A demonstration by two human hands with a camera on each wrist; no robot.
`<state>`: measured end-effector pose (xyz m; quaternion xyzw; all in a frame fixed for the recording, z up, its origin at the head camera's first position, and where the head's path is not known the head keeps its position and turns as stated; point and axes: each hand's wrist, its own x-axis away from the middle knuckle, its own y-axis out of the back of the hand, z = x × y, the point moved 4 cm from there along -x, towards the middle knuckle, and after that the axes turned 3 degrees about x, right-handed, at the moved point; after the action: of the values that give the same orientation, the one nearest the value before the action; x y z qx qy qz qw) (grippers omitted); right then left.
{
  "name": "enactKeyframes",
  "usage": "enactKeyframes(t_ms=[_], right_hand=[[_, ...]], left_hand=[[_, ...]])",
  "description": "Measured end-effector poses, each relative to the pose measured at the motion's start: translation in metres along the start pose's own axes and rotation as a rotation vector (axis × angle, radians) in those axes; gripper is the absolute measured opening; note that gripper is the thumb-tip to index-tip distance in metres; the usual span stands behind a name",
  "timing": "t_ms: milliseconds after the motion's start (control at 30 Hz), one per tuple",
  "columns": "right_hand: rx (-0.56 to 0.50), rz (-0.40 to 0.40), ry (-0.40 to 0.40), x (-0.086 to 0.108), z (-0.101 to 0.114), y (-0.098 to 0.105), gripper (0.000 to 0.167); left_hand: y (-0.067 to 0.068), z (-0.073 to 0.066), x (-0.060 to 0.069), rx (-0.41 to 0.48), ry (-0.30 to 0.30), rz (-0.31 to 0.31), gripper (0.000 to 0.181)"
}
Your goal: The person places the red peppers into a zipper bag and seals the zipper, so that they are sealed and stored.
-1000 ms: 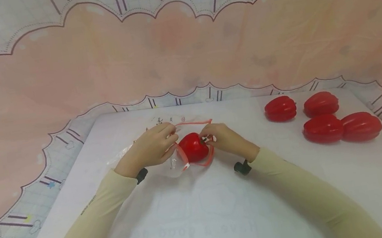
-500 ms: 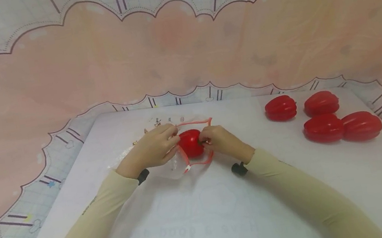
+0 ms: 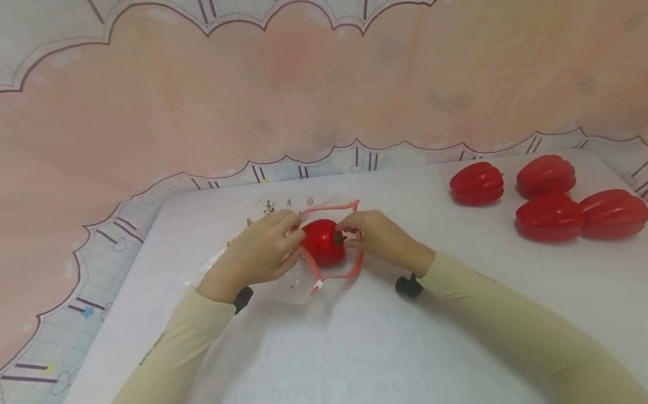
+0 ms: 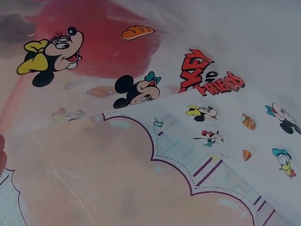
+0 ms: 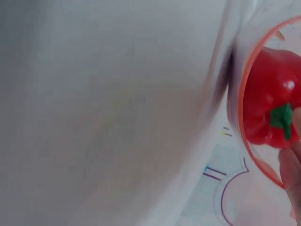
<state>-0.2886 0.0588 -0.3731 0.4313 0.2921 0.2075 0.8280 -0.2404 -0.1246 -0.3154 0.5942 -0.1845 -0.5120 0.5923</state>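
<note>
A red bell pepper (image 3: 324, 242) with a green stem lies inside the mouth of a clear zip bag (image 3: 294, 294), within its orange-red rim (image 5: 241, 101). Cartoon prints cover the bag (image 4: 211, 89) in the left wrist view, and the pepper shows blurred through it. My left hand (image 3: 265, 249) pinches the rim on the left side. At the right of the mouth, my right hand (image 3: 382, 235) has its fingertips by the pepper's stem end. In the right wrist view its fingers (image 5: 291, 174) lie inside the rim, beside the stem, partly cut off by the frame.
Several more red peppers lie at the right of the white table (image 3: 348, 366): one pepper (image 3: 476, 184) at the back, another (image 3: 545, 176) beside it, and two touching peppers (image 3: 549, 219) in front. A patterned pink curtain (image 3: 308, 93) hangs behind the table.
The pepper has shifted slightly left and back, deeper into the bag. My right hand followed it, then drew back a little, so the stem shows again. My left hand has barely moved.
</note>
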Motion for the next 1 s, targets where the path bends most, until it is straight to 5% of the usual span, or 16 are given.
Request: enactKeyframes(t_ms=[533,1000], right_hand=[[-0.152,0.043,-0.041,0.022,-0.027,0.036,0.052],[-0.191,0.046,-0.186,0.050,-0.056,0.088,0.052]], left_hand=[[-0.004,0.001,0.000,-0.003,0.010,-0.006,0.016],[-0.006,0.000,0.002,-0.016,0.027,0.015,0.019]])
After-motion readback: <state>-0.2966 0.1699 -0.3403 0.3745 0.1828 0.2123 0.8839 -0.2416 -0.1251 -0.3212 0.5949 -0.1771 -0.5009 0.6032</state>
